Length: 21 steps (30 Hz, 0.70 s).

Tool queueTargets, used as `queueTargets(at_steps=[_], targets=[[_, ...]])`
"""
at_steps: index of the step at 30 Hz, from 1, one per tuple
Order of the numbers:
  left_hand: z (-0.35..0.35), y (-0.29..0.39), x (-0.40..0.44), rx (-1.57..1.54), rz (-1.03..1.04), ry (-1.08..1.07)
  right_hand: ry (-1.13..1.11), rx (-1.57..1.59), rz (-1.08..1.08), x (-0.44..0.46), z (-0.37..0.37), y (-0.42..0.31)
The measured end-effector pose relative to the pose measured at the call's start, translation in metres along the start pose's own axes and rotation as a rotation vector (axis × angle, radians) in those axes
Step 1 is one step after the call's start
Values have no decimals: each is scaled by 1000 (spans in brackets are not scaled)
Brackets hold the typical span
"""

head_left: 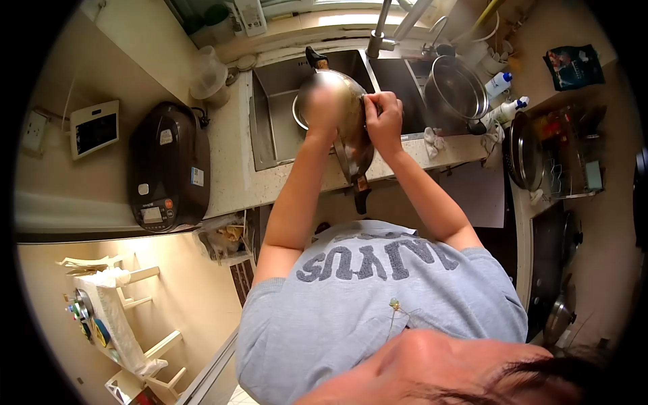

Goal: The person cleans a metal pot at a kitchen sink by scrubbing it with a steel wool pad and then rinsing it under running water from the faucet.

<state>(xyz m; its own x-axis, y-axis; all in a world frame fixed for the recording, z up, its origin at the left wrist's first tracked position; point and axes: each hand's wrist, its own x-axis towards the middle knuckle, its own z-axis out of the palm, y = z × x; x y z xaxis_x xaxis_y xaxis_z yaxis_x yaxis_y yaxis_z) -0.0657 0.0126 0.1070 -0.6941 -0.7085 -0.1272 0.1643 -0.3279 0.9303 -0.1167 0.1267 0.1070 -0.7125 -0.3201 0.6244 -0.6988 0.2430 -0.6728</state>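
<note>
A shiny metal pan (pixel 358 145) with two dark side handles is tipped on its side over the front edge of the sink (pixel 270 145). My right hand (pixel 383 118) is closed on its rim, thumb and fingers pinched together. On the other side, my left hand (pixel 322 111) lies against the pan, but its fingers are smeared, so their pose and anything in them cannot be made out. A round metal rim (pixel 297 111) shows just left of that hand, partly hidden by it.
Above the sink is a faucet (pixel 379 46). A large steel pot (pixel 457 91) stands to the right, near white bottles (pixel 498 84) and a dish rack (pixel 574 158). A dark rice cooker (pixel 169 169) sits on the left counter (pixel 233 155); clear containers (pixel 208 74) stand behind it.
</note>
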Motion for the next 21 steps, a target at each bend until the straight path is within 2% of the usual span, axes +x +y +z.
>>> queueTargets(at_steps=[1, 4, 7, 10, 14, 16, 18, 19, 21], targets=[[4, 8, -9, 96, 114, 29, 26, -14, -109, -10, -1, -2], [1, 3, -1, 62, 121, 18, -45, 2, -348, -57, -24, -19], [-1, 1, 1, 19, 73, 29, -200, 132, -300, -86, -37, 11], [0, 0, 6, 24, 31, 38, -222, 295, -42, -81, -42, 34], [-1, 2, 13, -20, 29, -11, -315, 332, 126, -89, -52, 19], [-4, 3, 4, -37, -11, -10, -295, 309, 106, -89, -49, 18], [-9, 6, -8, 51, 30, -23, -278, 190, -82, -87, -46, 17], [-13, 2, -14, 55, 35, -22, -275, 196, -84, -87, -46, 16], [-23, -12, -27, 340, 140, 3, -387, 185, -119, -90, -50, 14]])
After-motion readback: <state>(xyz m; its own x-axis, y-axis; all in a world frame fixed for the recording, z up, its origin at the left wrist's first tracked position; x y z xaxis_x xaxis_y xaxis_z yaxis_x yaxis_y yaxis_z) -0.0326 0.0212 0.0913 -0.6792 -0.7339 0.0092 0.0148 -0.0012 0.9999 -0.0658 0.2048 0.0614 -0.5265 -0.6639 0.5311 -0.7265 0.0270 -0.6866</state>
